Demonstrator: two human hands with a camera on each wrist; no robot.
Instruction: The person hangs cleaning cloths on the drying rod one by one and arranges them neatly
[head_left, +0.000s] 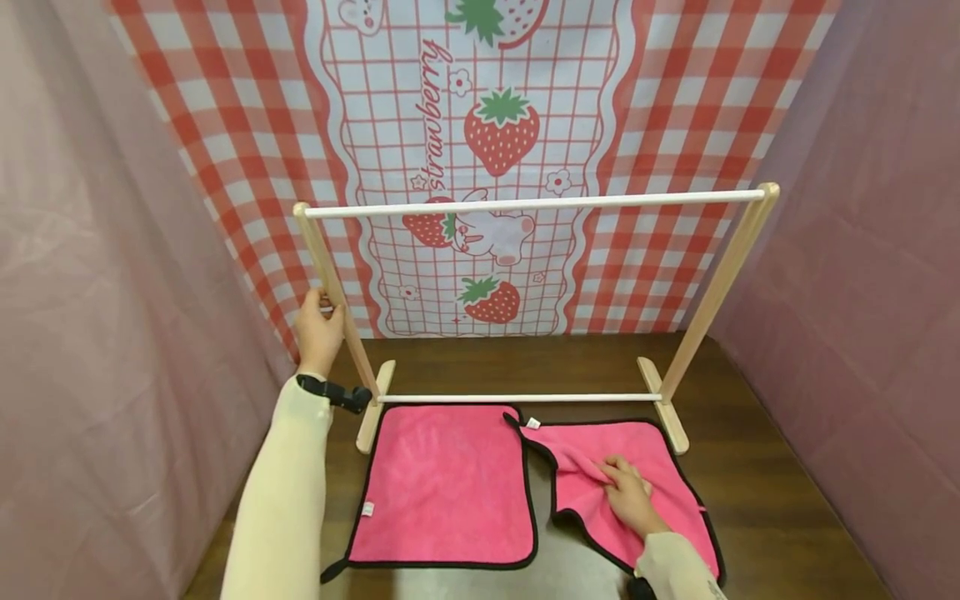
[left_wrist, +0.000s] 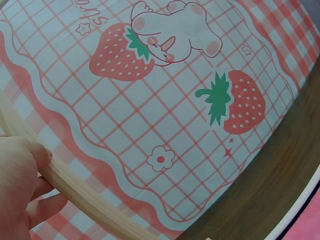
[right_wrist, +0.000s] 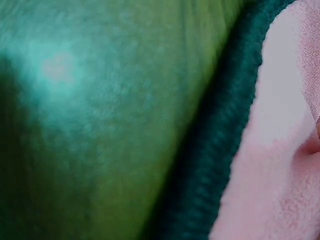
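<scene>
My left hand (head_left: pixel 318 332) holds the left upright of a wooden drying rack (head_left: pixel 720 287), about halfway up. Up close in the left wrist view, thumb and fingers of that hand (left_wrist: pixel 22 182) lie around the pale wooden post (left_wrist: pixel 95 205). Over on the right, my right hand (head_left: pixel 628 497) pinches the middle of a pink towel (head_left: pixel 678 521) with black edging, bunching it into folds. Its left edge is rumpled, and a small white tag shows at the top left corner. The right wrist view shows mostly the table and this towel's dark border (right_wrist: pixel 210 130); only a sliver of finger appears.
A second pink towel (head_left: pixel 450 483) lies flat in front of the rack, beside the gripped one. White rods (head_left: pixel 525 204) join the uprights at top and bottom. Behind hangs a strawberry-print cloth (head_left: pixel 555 275); pinkish curtains (head_left: pixel 847 250) flank the brown table (head_left: pixel 795 500).
</scene>
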